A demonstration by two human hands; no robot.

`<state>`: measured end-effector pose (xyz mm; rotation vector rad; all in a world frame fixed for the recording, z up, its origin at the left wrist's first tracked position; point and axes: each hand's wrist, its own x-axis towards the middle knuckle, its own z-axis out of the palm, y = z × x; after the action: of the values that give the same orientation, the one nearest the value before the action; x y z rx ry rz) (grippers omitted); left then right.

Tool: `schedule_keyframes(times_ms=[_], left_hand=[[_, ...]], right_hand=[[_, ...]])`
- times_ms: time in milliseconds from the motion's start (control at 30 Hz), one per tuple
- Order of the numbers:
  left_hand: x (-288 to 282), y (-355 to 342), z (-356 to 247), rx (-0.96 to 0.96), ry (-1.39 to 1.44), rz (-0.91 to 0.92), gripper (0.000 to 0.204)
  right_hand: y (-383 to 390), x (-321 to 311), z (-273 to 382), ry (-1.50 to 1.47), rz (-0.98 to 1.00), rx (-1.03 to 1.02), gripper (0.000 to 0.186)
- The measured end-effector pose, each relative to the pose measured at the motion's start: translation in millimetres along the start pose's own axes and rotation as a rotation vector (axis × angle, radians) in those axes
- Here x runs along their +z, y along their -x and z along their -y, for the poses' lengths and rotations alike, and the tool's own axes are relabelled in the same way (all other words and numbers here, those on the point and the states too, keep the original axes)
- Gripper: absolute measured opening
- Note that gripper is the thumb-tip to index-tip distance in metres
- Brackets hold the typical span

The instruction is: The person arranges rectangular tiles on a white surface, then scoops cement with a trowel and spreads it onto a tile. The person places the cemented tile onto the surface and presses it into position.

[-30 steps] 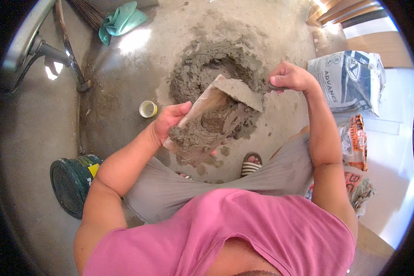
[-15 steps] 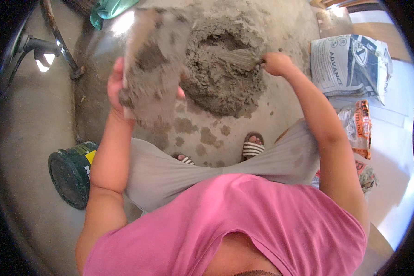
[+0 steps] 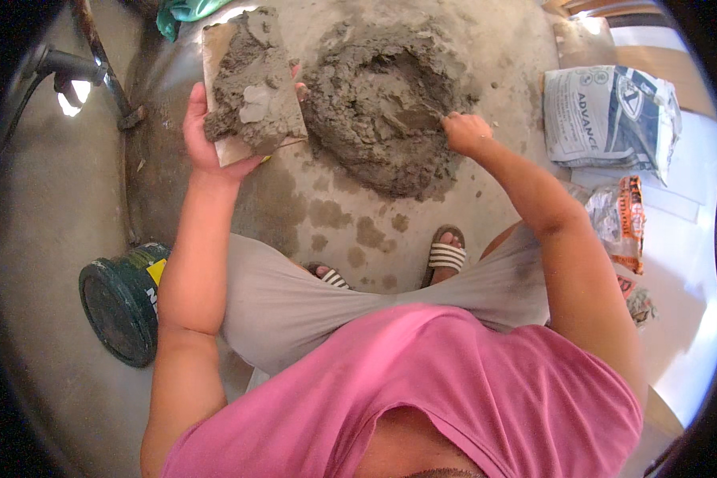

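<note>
My left hand (image 3: 207, 147) grips a flat rectangular tile (image 3: 233, 151) from beneath, with fingertips showing past its far right edge. Grey wet mortar (image 3: 251, 80) lies in a lumpy layer over most of that tile. A large round heap of mortar (image 3: 346, 111) with a hollow in its top sits on the floor to the right of it. At the heap's right side my right hand (image 3: 467, 134) is closed round the handle of a trowel (image 3: 414, 117). Its mortar-coated blade rests in the heap, and its outline is hard to make out.
To the right stand a white and blue bag (image 3: 605, 115) and a crumpled orange and clear bag (image 3: 629, 223). A dark green bucket (image 3: 119, 307) lies by my left arm. A long-handled tool (image 3: 103, 64) leans at the far left, near green plastic (image 3: 191, 9). Wet spots (image 3: 366, 233) mark the floor.
The tile has moved slightly away and to the left, and its top now faces up more steadily, without blur. My right hand has come slightly nearer and left, bringing the trowel blade lower into the mortar.
</note>
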<state>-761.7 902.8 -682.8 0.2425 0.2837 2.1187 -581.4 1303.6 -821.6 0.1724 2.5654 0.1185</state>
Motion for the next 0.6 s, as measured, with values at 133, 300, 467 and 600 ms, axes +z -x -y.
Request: schedule_keyframes(times_ms=[133,300,467,600], left_hand=[[-8,-9,-1,-0.049,0.079,0.049,0.082],[-20,-18,7,-0.102,0.077,0.034,0.084],[-9,-18,20,-0.122,0.010,-0.042,0.082],[9,-24,35,-0.255,0.208,-0.013,0.080]], right_hand=[[-12,-19,13,0.099,0.121,-0.102,0.024],[-6,-41,2,-0.130,0.123,0.028,0.033],[37,-97,-50,-0.436,-0.023,-0.065,0.035],[68,-139,-70,-0.716,-0.268,-0.062,0.032]])
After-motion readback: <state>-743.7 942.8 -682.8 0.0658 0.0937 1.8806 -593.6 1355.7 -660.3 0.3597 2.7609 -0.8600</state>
